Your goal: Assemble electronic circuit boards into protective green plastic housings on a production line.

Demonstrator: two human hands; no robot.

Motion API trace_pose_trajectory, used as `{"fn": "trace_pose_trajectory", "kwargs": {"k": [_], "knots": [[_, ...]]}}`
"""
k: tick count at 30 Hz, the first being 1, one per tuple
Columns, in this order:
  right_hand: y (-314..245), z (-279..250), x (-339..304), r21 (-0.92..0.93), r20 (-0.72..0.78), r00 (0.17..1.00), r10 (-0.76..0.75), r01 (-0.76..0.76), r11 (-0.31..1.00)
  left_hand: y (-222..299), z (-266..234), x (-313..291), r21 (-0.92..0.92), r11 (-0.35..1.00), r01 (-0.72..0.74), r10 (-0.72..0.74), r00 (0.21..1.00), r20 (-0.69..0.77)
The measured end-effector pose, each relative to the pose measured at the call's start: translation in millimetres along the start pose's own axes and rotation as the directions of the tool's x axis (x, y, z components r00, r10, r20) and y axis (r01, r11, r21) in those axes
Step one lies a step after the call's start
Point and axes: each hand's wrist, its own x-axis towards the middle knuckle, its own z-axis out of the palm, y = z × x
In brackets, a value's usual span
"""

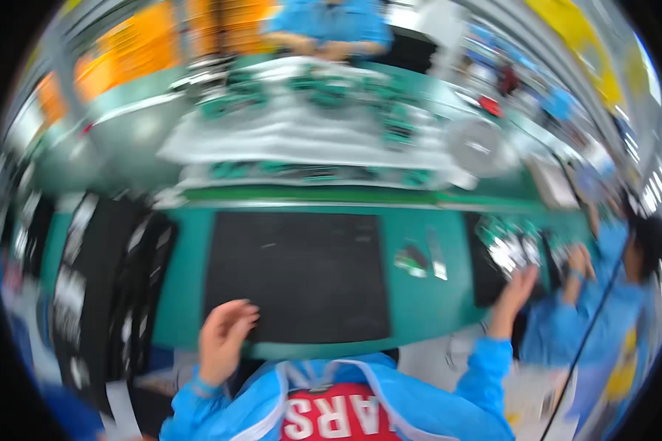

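My left hand (226, 339) hovers at the near left corner of a black mat (298, 275). Its fingers are loosely bent and apart, with nothing in them. Out to the right, my right hand (515, 294) reaches to the near edge of a pile of shiny, clear-and-white small pieces (509, 248), which lies on a second dark mat (487, 288). Motion smears its fingertips, so whether they touch or hold a piece is unclear. Between the two mats lie a small green-and-black part (410, 261) and a narrow pale strip (436, 253).
Black trays (114, 279) stand along the left side of the green table (180, 283). Beyond the table's far rail, green parts (324, 94) lie on white sheeting (287, 136). One co-worker (327, 29) is opposite; another (603, 309) works close on my right.
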Motion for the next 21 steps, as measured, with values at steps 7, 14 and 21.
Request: {"fn": "trace_pose_trajectory", "kwargs": {"k": [7, 14, 21], "knots": [[-187, 175, -91, 0.324, 0.881, 0.400, -0.252, -0.124, 0.938, 16, -29, -41, 0.323, 0.890, -0.322, 0.371, 0.923, -0.099], [-352, 326, -269, 0.494, 0.801, -0.310, -0.512, -0.139, 0.858, 40, -93, -95, 0.938, 0.337, -0.079, 0.844, 0.467, -0.264], [-423, 443, -409, 0.701, 0.708, -0.056, -0.704, 0.176, 0.691, 7, -191, -122, 0.668, 0.710, 0.223, 0.566, 0.385, -0.729]]}}
